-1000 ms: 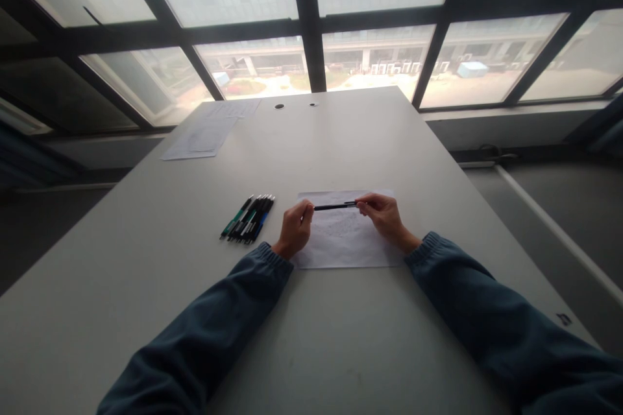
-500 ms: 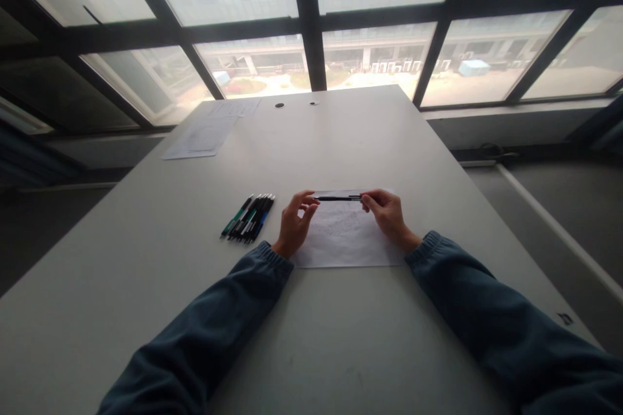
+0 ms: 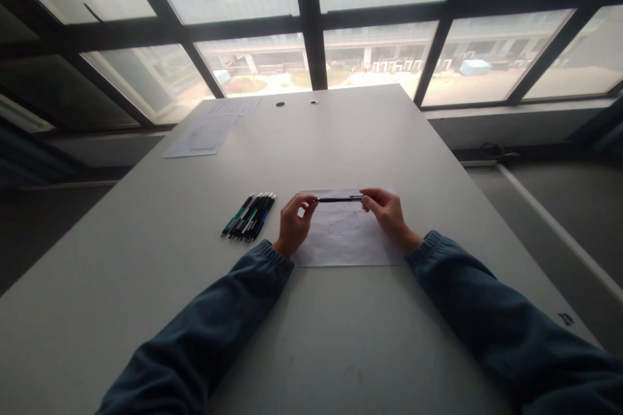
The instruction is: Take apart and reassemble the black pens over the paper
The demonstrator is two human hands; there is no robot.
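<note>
A slim black pen (image 3: 335, 199) lies level between my two hands, above a white sheet of paper (image 3: 348, 249). My left hand (image 3: 295, 220) pinches its left end between thumb and fingertips. At the clip end on the right, my right hand (image 3: 385, 213) grips it with thumb and forefinger. Faint marks show on the paper beneath the pen. Just left of my left hand, several pens (image 3: 249, 217) lie side by side in a slanted row, mostly black, with green and blue parts.
The white table (image 3: 146, 285) stretches away toward large dark-framed windows. More paper sheets (image 3: 199, 136) lie at its far left. Two round holes sit near the far edge. A small dark object (image 3: 566, 318) is at the table's right side.
My left thumb and fingers have closed on the pen's left end; they were slightly apart before. My right hand keeps nearly the same place and grip.
</note>
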